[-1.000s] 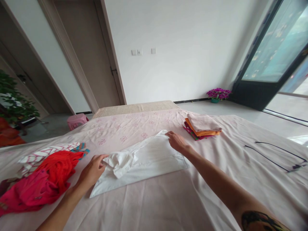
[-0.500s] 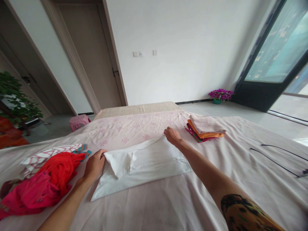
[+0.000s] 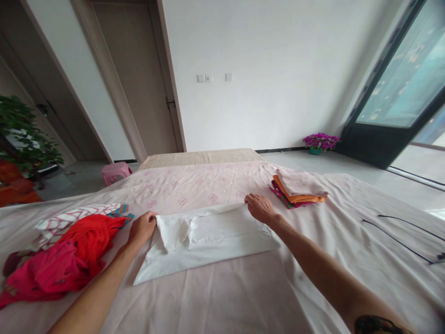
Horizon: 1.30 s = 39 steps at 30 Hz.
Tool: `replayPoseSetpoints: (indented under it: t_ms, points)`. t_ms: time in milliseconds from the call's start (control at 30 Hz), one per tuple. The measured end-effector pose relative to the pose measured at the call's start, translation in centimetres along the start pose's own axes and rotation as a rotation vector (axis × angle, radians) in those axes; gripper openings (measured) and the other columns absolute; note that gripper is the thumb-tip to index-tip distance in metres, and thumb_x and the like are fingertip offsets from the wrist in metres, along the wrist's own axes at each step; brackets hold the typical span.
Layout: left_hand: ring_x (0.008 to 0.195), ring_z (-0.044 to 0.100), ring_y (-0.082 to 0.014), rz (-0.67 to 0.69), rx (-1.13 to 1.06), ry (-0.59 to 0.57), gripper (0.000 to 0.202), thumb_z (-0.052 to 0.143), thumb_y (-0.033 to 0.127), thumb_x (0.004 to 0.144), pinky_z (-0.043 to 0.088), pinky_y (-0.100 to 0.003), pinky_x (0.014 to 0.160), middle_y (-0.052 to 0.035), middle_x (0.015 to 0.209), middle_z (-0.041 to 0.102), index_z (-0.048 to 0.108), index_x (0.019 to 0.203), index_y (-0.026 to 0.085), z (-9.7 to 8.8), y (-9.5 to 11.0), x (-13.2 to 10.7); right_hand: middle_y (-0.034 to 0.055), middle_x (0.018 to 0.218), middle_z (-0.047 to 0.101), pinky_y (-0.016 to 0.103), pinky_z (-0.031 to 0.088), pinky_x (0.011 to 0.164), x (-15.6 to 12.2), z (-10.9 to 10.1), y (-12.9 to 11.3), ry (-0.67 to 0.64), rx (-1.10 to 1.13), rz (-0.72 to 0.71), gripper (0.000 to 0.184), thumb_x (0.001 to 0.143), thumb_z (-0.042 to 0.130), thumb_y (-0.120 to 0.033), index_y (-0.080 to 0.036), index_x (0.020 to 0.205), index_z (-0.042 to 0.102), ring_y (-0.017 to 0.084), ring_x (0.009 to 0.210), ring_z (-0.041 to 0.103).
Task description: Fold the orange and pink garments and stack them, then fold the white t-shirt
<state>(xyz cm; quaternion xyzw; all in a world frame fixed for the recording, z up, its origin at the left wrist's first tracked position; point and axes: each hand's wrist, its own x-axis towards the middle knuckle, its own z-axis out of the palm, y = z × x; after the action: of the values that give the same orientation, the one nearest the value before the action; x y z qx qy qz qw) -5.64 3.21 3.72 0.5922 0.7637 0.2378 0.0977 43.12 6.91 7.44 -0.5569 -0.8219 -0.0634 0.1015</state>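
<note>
A white garment (image 3: pixel 215 239), folded into a long flat shape, lies on the pink bedsheet (image 3: pixel 208 297) in front of me. Its exact kind is hidden by the folding. My left hand (image 3: pixel 143 227) pinches the far left corner. At the far right corner, my right hand (image 3: pixel 260 208) has its fingers closed on the cloth edge. Bunched fabric shows on the garment's left half. Just beyond my right hand sits a stack of folded clothes (image 3: pixel 301 188), pale pink on top, orange and dark red below.
To the left lies a heap of red and pink clothes (image 3: pixel 69 260) beside a white patterned cloth (image 3: pixel 78 218). Glasses (image 3: pixel 399 239) rest at the right. Beyond the bed stand a pink stool (image 3: pixel 116 173), a leafy plant (image 3: pixel 24 134) and purple flowers (image 3: pixel 320 141).
My right hand has shifted slightly right and a little nearer, drawing the garment's far edge straighter. My left hand still grips its corner. The view has turned slightly.
</note>
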Motion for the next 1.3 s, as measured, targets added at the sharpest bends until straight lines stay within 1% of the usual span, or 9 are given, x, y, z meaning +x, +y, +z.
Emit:
replayPoseSetpoints:
  t_ms: [200, 300, 400, 533, 667, 833, 1000, 1167, 1300]
  points:
    - [0.105, 0.066, -0.0221, 0.006, -0.02, 0.104, 0.038, 0.048, 0.033, 0.087, 0.05, -0.031, 0.089, -0.0121, 0.114, 0.069, 0.059, 0.12, 0.016, -0.9, 0.7, -2.3, 0.0075, 0.103, 0.069, 0.03, 0.038, 0.086, -1.1, -1.4, 0.2, 0.032, -0.024, 0.002, 0.033, 0.077, 0.051, -0.007, -0.02, 0.1, 0.071, 0.021, 0.098, 0.061]
    - [0.093, 0.066, -0.0199, 0.131, -0.043, 0.168, 0.038, 0.048, 0.043, 0.089, 0.051, -0.032, 0.083, -0.0095, 0.112, 0.065, 0.058, 0.118, 0.021, -1.7, 2.4, -5.5, 0.0084, 0.106, 0.069, 0.03, 0.039, 0.087, -1.4, -2.4, -1.3, 0.1, 0.026, -0.013, 0.037, 0.076, 0.051, -0.006, -0.02, 0.104, 0.07, 0.021, 0.101, 0.06]
    - [0.092, 0.064, -0.0173, 0.316, -0.012, 0.028, 0.028, 0.055, 0.044, 0.087, 0.049, -0.028, 0.081, -0.0041, 0.105, 0.066, 0.062, 0.106, 0.025, -2.1, 4.9, -9.2, 0.0062, 0.104, 0.07, 0.028, 0.041, 0.082, -1.7, -2.4, -4.4, 0.023, 0.157, -0.12, 0.034, 0.082, 0.048, -0.008, -0.022, 0.104, 0.071, 0.018, 0.095, 0.063]
    - [0.101, 0.062, -0.019, 0.412, 0.194, -0.099, 0.022, 0.064, 0.03, 0.08, 0.045, -0.029, 0.087, -0.0024, 0.103, 0.067, 0.065, 0.102, 0.026, -1.9, 7.0, -12.0, 0.0034, 0.106, 0.071, 0.027, 0.043, 0.081, -1.5, -0.9, -10.1, -0.06, 0.296, -0.332, 0.033, 0.084, 0.051, -0.011, -0.024, 0.108, 0.069, 0.018, 0.094, 0.064]
    - [0.101, 0.062, -0.0187, 0.428, 0.324, -0.076, 0.024, 0.051, 0.012, 0.082, 0.042, -0.029, 0.089, -0.0035, 0.102, 0.069, 0.066, 0.097, 0.024, -1.6, 6.9, -11.7, 0.0054, 0.114, 0.068, 0.03, 0.044, 0.088, 0.0, 0.5, -15.2, -0.052, 0.339, -0.453, 0.038, 0.082, 0.058, -0.014, -0.023, 0.118, 0.066, 0.02, 0.102, 0.062]
    - [0.101, 0.066, -0.0189, 0.299, 0.3, -0.084, 0.027, 0.039, 0.016, 0.09, 0.042, -0.028, 0.08, -0.0046, 0.107, 0.072, 0.063, 0.101, 0.023, -2.2, 6.7, -10.4, 0.007, 0.107, 0.069, 0.032, 0.043, 0.088, 2.6, 1.0, -18.7, -0.076, 0.272, -0.458, 0.026, 0.091, 0.053, -0.019, -0.021, 0.112, 0.069, 0.021, 0.1, 0.062]
    - [0.093, 0.069, -0.0196, 0.043, 0.179, -0.095, 0.027, 0.04, 0.025, 0.092, 0.041, -0.026, 0.072, -0.0039, 0.105, 0.075, 0.062, 0.107, 0.025, -3.7, 6.4, -9.3, 0.0054, 0.108, 0.069, 0.029, 0.043, 0.084, 3.8, 0.0, -19.8, -0.017, 0.297, -0.379, 0.029, 0.094, 0.045, -0.016, -0.023, 0.108, 0.069, 0.019, 0.099, 0.062]
    - [0.096, 0.069, -0.019, 0.072, 0.172, -0.097, 0.026, 0.041, 0.025, 0.091, 0.041, -0.025, 0.07, -0.0028, 0.103, 0.076, 0.063, 0.105, 0.026, -4.1, 6.0, -9.3, 0.0008, 0.108, 0.069, 0.025, 0.043, 0.076, 3.1, -1.2, -19.8, 0.019, 0.422, -0.308, 0.028, 0.092, 0.045, -0.016, -0.026, 0.107, 0.067, 0.016, 0.094, 0.064]
    - [0.095, 0.07, -0.0201, 0.12, 0.205, -0.171, 0.024, 0.043, 0.022, 0.089, 0.041, -0.026, 0.071, -0.0028, 0.101, 0.076, 0.063, 0.102, 0.027, -3.5, 6.3, -9.8, 0.0015, 0.104, 0.07, 0.027, 0.044, 0.08, 1.3, -1.0, -19.7, 0.023, 0.439, -0.393, 0.026, 0.086, 0.051, -0.015, -0.024, 0.105, 0.067, 0.017, 0.094, 0.063]
